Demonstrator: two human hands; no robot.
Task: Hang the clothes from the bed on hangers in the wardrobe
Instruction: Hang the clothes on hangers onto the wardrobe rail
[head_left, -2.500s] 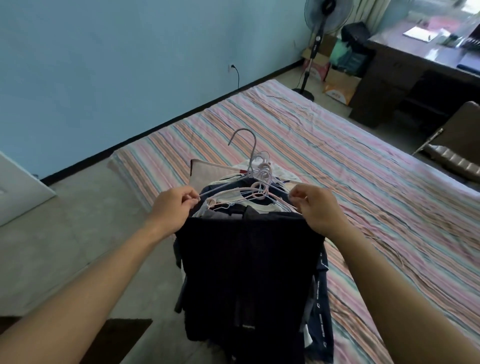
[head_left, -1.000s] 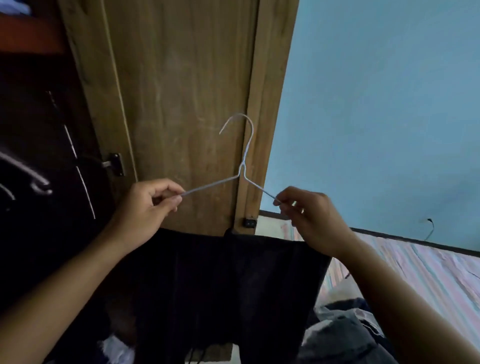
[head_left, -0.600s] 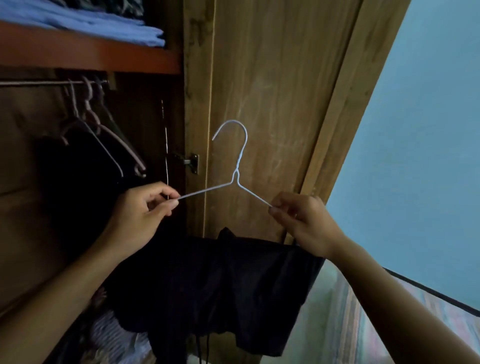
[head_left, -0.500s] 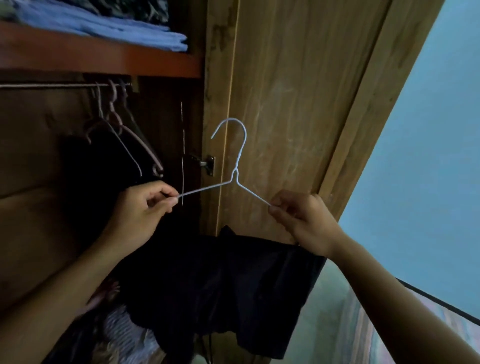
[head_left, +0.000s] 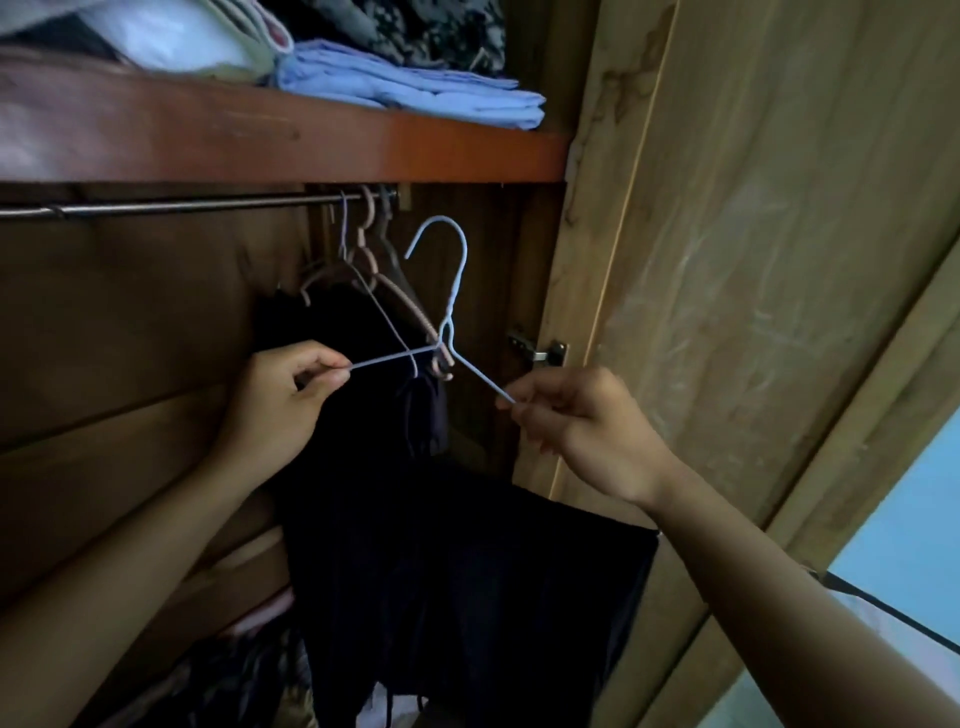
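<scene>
Almost hung: my left hand (head_left: 280, 400) and right hand (head_left: 576, 431) each pinch a shoulder of the white wire hanger (head_left: 449, 332) carrying the black garment (head_left: 467, 597), its hook just below the wardrobe rail (head_left: 182, 207), not yet over it. A few hangers (head_left: 374, 260) already hang there.

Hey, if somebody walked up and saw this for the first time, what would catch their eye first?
First, the pale wire hanger held up at the centre, the left hand and right hand each pinching one shoulder, a dark garment draped below. Its hook sits just under the metal rail, not yet on it, beside hangers already hanging there. Above, folded blue cloth lies on the wooden shelf.
</scene>
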